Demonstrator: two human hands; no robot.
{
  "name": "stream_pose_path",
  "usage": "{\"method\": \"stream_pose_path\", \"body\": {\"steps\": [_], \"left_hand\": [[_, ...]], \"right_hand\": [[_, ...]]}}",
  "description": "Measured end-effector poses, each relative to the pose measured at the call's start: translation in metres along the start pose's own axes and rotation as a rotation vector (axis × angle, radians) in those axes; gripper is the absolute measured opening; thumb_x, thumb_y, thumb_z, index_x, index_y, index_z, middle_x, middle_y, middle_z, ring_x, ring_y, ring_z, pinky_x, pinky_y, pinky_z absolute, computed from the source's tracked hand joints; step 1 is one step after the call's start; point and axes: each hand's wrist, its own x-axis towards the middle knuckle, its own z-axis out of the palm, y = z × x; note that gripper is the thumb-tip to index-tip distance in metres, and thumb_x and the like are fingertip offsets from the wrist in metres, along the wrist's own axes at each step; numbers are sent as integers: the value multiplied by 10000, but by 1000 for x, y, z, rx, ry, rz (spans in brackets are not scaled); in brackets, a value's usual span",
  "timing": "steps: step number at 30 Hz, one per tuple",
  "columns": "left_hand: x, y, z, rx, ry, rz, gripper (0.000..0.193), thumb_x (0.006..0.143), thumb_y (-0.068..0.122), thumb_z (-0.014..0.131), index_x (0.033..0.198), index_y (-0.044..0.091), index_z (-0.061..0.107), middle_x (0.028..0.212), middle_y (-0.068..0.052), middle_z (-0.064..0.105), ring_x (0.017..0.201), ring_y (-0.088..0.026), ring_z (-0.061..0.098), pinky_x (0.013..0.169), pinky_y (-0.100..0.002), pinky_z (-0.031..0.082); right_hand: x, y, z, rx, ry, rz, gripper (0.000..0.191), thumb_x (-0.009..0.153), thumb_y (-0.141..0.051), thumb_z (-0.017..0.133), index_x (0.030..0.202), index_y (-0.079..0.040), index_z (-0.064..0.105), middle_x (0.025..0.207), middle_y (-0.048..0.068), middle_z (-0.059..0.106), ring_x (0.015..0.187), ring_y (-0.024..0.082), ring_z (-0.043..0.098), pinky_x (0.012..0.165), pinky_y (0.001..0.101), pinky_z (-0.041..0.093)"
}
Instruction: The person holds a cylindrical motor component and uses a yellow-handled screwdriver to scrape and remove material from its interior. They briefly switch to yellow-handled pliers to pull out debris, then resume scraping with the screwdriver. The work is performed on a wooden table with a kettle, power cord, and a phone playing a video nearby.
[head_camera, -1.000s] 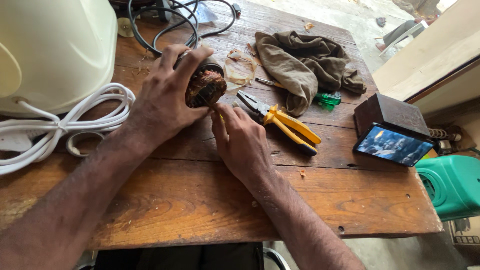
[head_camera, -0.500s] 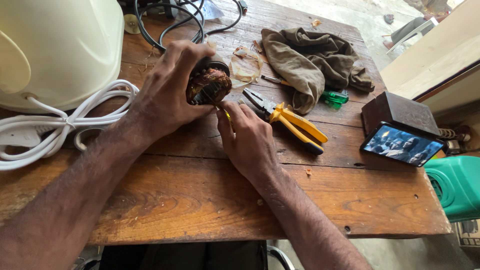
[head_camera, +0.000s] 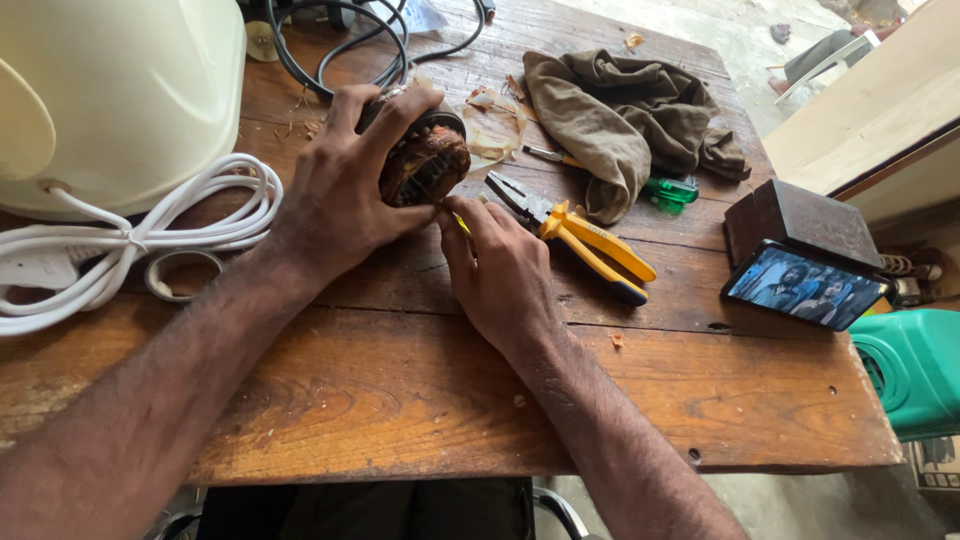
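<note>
On the counter (head_camera: 400, 390), your left hand (head_camera: 340, 200) wraps the motor core (head_camera: 425, 165), with your right hand (head_camera: 505, 275) just in front of it. The pliers (head_camera: 590, 240) lie right of your hands, the cloth (head_camera: 620, 120) behind them. The coiled cable (head_camera: 150, 235) lies to your left, the phone (head_camera: 805, 285) far right, leaning on a box (head_camera: 800, 215).
</note>
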Motion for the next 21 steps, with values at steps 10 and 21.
{"method": "stream_pose_path", "body": {"steps": [10, 21], "left_hand": [[-28, -38, 21, -40, -14, 62, 944, 782, 229, 994, 1527, 185, 416, 1328, -260, 496, 1088, -435, 711, 818, -428, 695], [-40, -57, 35, -78, 5, 57, 1042, 738, 256, 1007, 1557, 210, 363, 1326, -280, 489, 1092, -437, 709, 838, -420, 698]], "right_hand": [[-14, 18, 40, -9, -24, 45, 195, 1032, -165, 627, 1152, -17, 675, 935, 164, 714, 821, 323, 731, 699, 436, 580], [-18, 28, 59, -1, -10, 34, 198, 1045, -167, 617, 1151, -13, 679, 941, 168, 709, 847, 340, 725, 707, 440, 571]]}}
